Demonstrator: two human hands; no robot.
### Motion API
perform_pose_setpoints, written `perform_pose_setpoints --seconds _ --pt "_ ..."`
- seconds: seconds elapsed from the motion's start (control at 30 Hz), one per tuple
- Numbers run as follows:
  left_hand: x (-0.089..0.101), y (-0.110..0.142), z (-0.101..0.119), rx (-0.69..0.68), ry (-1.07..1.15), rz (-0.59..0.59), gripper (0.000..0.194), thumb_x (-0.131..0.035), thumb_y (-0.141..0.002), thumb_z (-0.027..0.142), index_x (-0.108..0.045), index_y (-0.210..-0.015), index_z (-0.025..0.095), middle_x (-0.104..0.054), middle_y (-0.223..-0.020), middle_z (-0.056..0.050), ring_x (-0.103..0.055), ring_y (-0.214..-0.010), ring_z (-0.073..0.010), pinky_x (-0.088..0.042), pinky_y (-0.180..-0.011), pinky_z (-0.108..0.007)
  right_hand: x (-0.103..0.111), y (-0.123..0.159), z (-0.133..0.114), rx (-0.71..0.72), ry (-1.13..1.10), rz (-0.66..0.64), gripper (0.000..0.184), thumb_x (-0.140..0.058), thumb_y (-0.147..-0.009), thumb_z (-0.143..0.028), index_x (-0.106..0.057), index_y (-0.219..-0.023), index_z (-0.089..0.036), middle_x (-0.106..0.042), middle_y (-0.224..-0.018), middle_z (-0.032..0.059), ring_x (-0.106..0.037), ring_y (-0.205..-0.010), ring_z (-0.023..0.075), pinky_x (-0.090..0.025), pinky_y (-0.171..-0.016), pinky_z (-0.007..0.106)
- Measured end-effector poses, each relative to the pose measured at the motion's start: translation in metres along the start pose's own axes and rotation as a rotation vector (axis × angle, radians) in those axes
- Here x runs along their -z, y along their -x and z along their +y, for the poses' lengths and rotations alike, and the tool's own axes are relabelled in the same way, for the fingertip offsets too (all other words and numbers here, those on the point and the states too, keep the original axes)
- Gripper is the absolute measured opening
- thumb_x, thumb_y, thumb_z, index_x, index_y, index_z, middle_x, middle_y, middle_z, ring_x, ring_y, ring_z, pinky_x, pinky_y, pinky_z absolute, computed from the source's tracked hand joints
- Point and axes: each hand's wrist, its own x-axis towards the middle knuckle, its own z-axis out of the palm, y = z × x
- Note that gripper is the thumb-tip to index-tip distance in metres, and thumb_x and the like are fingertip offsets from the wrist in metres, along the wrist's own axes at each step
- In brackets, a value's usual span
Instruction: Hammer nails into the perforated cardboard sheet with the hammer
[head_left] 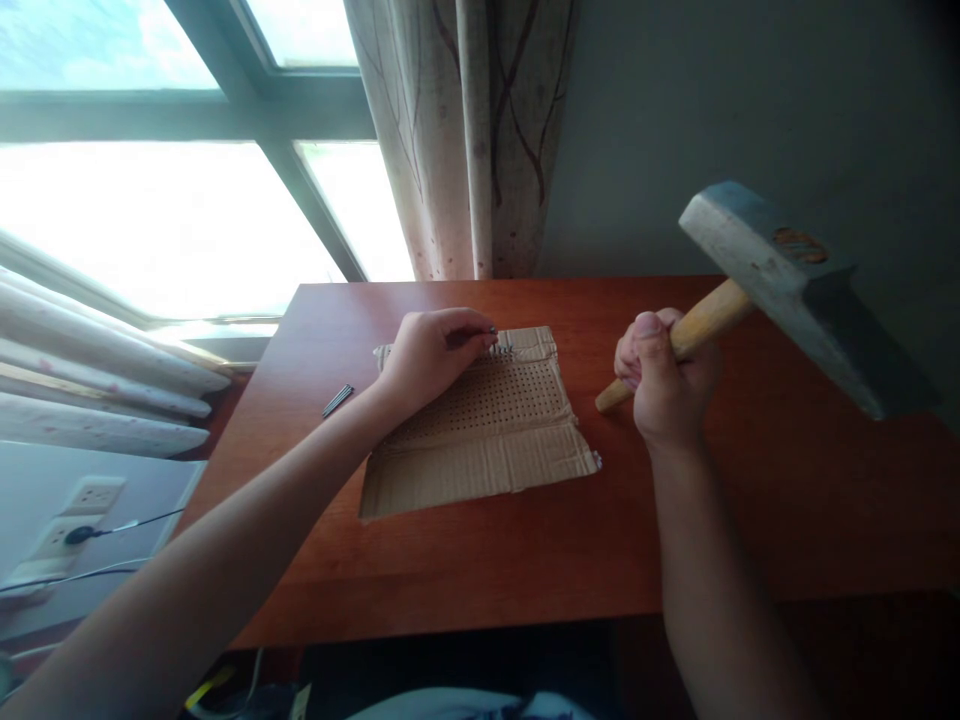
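Observation:
My right hand [667, 375] is wrapped round the wooden handle of a hammer [780, 270], its grey metal head raised above the right side of the table. My left hand [439, 355] reaches over a flat piece of cardboard [442, 480] marked with a grid of dark dots or holes. Thumb and forefinger pinch a nail [493, 331], of which only the dark top shows. Just beside those fingertips, several small nails [504, 352] stand in a row near the far edge of the cardboard. A few loose nails [338, 400] lie together left of it.
The reddish-brown wooden table [480, 570] runs up to a wall [645, 150]. A window [135, 220] and a patterned curtain [465, 140] are behind it. At the lower left, a wall socket [67, 535] has a plug and cables.

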Motion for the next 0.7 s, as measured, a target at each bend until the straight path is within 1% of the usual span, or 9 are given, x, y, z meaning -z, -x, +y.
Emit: perform_pose_setpoints --seconds 0.23,0.43,0.53,0.6,0.7 --pt "-0.001 0.002 0.004 -0.039 -0.079 -0.003 0.016 -0.064 -0.087 0.025 -0.077 -0.089 0.017 -0.078 -0.084 -0.004 -0.069 -0.069 -0.0145 -0.054 -0.069 -0.026 -0.001 0.001 -0.003 -0.017 0.012 -0.008 0.045 -0.061 -0.092 -0.048 -0.036 -0.062 -0.025 -0.031 -0.052 -0.006 -0.031 -0.043 0.0091 -0.023 -0.04 0.028" --pt "-0.003 0.003 0.001 -0.027 -0.086 0.017 0.016 -0.064 -0.085 0.024 -0.077 -0.089 0.017 -0.078 -0.08 -0.004 -0.068 -0.067 -0.0141 -0.054 -0.066 -0.025 0.0 0.0 -0.006 -0.055 0.11 -0.049 0.049 -0.055 -0.093 -0.056 -0.033 -0.063 -0.026 -0.031 -0.053 -0.0051 -0.031 -0.045 0.0106 -0.026 -0.042 0.029" --pt "-0.004 0.002 0.0 -0.039 -0.096 0.015 0.016 -0.064 -0.085 0.024 -0.078 -0.089 0.018 -0.078 -0.08 -0.003 -0.068 -0.067 -0.014 -0.054 -0.066 -0.025 0.002 -0.003 -0.008 -0.108 0.15 -0.149 0.05 -0.053 -0.093 -0.061 -0.033 -0.065 -0.026 -0.031 -0.053 -0.0054 -0.031 -0.045 0.0106 -0.027 -0.043 0.028" --pt "-0.004 0.001 0.0 -0.045 -0.109 0.006 0.015 -0.064 -0.084 0.024 -0.078 -0.088 0.018 -0.078 -0.082 -0.003 -0.068 -0.066 -0.0138 -0.053 -0.066 -0.026 0.006 -0.006 -0.011 -0.139 0.185 -0.248 0.048 -0.054 -0.092 -0.063 -0.037 -0.069 -0.025 -0.033 -0.055 -0.0058 -0.032 -0.046 0.0105 -0.027 -0.044 0.028" --pt "-0.004 0.001 -0.001 -0.038 -0.135 0.003 0.014 -0.065 -0.084 0.023 -0.078 -0.088 0.018 -0.078 -0.082 -0.003 -0.067 -0.065 -0.0139 -0.052 -0.066 -0.026 0.012 -0.011 -0.02 -0.146 0.329 -0.413 0.044 -0.054 -0.091 -0.065 -0.044 -0.077 -0.024 -0.041 -0.06 -0.0049 -0.038 -0.051 0.0111 -0.029 -0.048 0.028"
